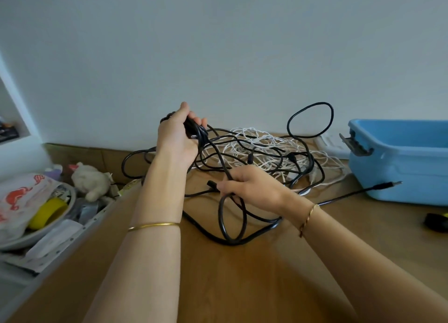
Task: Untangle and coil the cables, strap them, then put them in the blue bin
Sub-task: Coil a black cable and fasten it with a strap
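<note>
The fingers of my left hand are curled tight round a bunch of gathered loops of the black cable, held up above the surface with my thumb pointing upward. The fingers of my right hand pinch a single strand of the same black cable lower down and nearer to me, just above the wood. Below that hand a loose loop lies on the surface.

From my left hand more black strands run back into a heap that is tangled with a thin white cable lying against the wall. One black loop stands up out of the heap. A black lead runs right from beneath my right wrist and ends in a USB plug just in front of the blue bin. The bin sits on the surface at the right, open, with a grey latch on its near end; I cannot see any cable in it.

A gold bangle is on my left forearm and a thin bracelet on my right wrist. Off the left edge of the surface are a plush toy, a yellow tape roll in a bowl, and a plastic bag with red print.
</note>
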The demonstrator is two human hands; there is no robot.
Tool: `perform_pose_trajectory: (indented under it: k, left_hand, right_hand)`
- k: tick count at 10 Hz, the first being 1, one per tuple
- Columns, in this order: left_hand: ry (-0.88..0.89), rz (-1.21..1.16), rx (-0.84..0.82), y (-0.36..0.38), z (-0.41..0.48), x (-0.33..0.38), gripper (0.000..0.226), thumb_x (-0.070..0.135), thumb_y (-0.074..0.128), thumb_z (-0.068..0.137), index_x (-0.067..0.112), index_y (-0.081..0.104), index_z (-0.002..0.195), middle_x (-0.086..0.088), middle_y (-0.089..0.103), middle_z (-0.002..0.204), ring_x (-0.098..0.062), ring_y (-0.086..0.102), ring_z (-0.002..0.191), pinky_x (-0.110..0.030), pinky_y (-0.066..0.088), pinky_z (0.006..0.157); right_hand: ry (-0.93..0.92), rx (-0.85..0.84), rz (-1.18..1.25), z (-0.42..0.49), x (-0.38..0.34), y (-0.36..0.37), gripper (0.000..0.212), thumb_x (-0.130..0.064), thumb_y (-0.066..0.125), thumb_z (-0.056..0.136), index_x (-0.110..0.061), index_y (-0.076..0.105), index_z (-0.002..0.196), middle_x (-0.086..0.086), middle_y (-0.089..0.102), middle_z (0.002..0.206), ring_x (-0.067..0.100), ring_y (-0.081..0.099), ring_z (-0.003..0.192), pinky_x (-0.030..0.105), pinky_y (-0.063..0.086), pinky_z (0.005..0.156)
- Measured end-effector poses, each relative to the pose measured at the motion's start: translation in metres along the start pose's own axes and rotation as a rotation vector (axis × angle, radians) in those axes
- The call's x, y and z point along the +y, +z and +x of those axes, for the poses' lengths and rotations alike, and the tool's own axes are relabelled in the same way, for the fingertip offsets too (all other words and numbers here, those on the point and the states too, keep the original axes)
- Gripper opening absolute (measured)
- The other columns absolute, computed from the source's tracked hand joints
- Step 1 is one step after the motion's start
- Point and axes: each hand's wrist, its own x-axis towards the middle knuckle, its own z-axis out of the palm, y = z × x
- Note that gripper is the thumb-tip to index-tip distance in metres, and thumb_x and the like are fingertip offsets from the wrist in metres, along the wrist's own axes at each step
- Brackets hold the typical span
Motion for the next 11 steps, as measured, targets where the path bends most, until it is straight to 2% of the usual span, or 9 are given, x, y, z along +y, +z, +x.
perform_pose_trajectory:
  k: [1, 3, 4, 5, 6, 7, 8, 10, 11]
  left_hand:
    - [0.078, 0.050, 0.033, 0.001, 0.000, -0.007, 0.025, 0.017, 0.051, 0.098, 0.008, 0.051, 0.075, -0.002, 0.049, 0.064, -0.011, 0.050, 0.055, -0.031, 0.055, 0.072]
    - [0.255, 0.358, -0.069, 0.007, -0.008, -0.026, 0.014, 0.017, 0.044, 0.101, 0.005, 0.049, 0.096, -0.008, 0.064, 0.084, -0.016, 0.068, 0.073, -0.033, 0.058, 0.081]
    - [0.270, 0.410, -0.081, 0.012, -0.014, -0.024, 0.023, 0.022, 0.041, 0.102, 0.000, 0.050, 0.099, -0.010, 0.067, 0.088, -0.018, 0.071, 0.073, -0.033, 0.059, 0.078]
    - [0.193, 0.284, -0.010, 0.014, -0.016, -0.013, 0.020, 0.021, 0.042, 0.102, 0.007, 0.049, 0.089, -0.014, 0.071, 0.089, -0.018, 0.069, 0.065, -0.030, 0.059, 0.065]
    - [0.037, 0.095, -0.019, 0.010, -0.016, -0.004, 0.013, 0.018, 0.042, 0.099, 0.008, 0.045, 0.092, -0.015, 0.073, 0.083, -0.010, 0.055, 0.045, -0.020, 0.047, 0.048]
    - [-0.066, -0.067, -0.049, 0.006, -0.013, -0.001, 0.014, 0.017, 0.040, 0.097, 0.007, 0.045, 0.088, -0.013, 0.071, 0.076, -0.005, 0.041, 0.036, -0.017, 0.039, 0.039]
    - [-0.093, -0.176, -0.091, 0.002, -0.010, -0.003, 0.014, 0.018, 0.038, 0.099, 0.007, 0.042, 0.093, -0.013, 0.072, 0.084, -0.005, 0.037, 0.036, -0.016, 0.038, 0.040]
    - [-0.080, -0.191, -0.136, 0.002, -0.007, -0.014, 0.023, 0.030, 0.039, 0.103, 0.008, 0.043, 0.111, -0.016, 0.067, 0.117, -0.006, 0.057, 0.055, -0.022, 0.054, 0.059]
    - [-0.004, 0.044, -0.101, 0.006, -0.009, -0.027, 0.023, 0.028, 0.041, 0.102, 0.007, 0.052, 0.100, -0.013, 0.068, 0.113, -0.008, 0.061, 0.065, -0.033, 0.057, 0.076]
  right_hand:
    - [-0.012, -0.034, -0.034, -0.006, -0.008, -0.011, 0.035, -0.030, 0.061, 0.088, -0.022, 0.061, 0.054, 0.003, 0.051, 0.063, 0.018, 0.043, 0.062, 0.030, 0.037, 0.063]
    - [0.017, -0.150, -0.176, -0.014, -0.022, -0.022, 0.036, -0.027, 0.057, 0.089, -0.017, 0.060, 0.054, 0.000, 0.055, 0.061, 0.008, 0.043, 0.056, 0.023, 0.036, 0.058]
    - [0.112, -0.161, -0.204, -0.011, -0.020, -0.019, 0.036, -0.029, 0.052, 0.092, -0.014, 0.056, 0.059, 0.002, 0.051, 0.063, 0.014, 0.043, 0.060, 0.027, 0.037, 0.061]
    - [0.231, -0.087, -0.254, -0.009, -0.016, -0.016, 0.033, -0.022, 0.045, 0.095, -0.013, 0.049, 0.063, 0.002, 0.046, 0.064, 0.015, 0.041, 0.059, 0.027, 0.036, 0.059]
    - [0.240, -0.099, -0.365, -0.005, -0.004, -0.015, 0.036, -0.019, 0.040, 0.098, -0.022, 0.041, 0.062, -0.004, 0.042, 0.066, 0.006, 0.037, 0.057, 0.016, 0.034, 0.057]
    - [0.243, -0.144, -0.425, -0.004, -0.004, -0.016, 0.037, -0.016, 0.040, 0.098, -0.024, 0.039, 0.062, -0.006, 0.041, 0.066, 0.004, 0.035, 0.056, 0.013, 0.032, 0.054]
    - [0.198, -0.217, -0.515, -0.006, -0.010, -0.020, 0.038, -0.015, 0.041, 0.098, -0.026, 0.037, 0.062, -0.008, 0.039, 0.065, 0.003, 0.033, 0.055, 0.010, 0.035, 0.050]
    - [0.160, -0.320, -0.599, -0.013, -0.022, -0.023, 0.032, -0.022, 0.040, 0.097, -0.015, 0.047, 0.067, 0.000, 0.046, 0.066, 0.010, 0.038, 0.055, 0.018, 0.032, 0.051]
    - [0.151, -0.309, -0.509, -0.018, -0.029, -0.027, 0.028, -0.023, 0.042, 0.095, -0.008, 0.051, 0.074, 0.005, 0.047, 0.069, 0.015, 0.039, 0.059, 0.024, 0.032, 0.054]
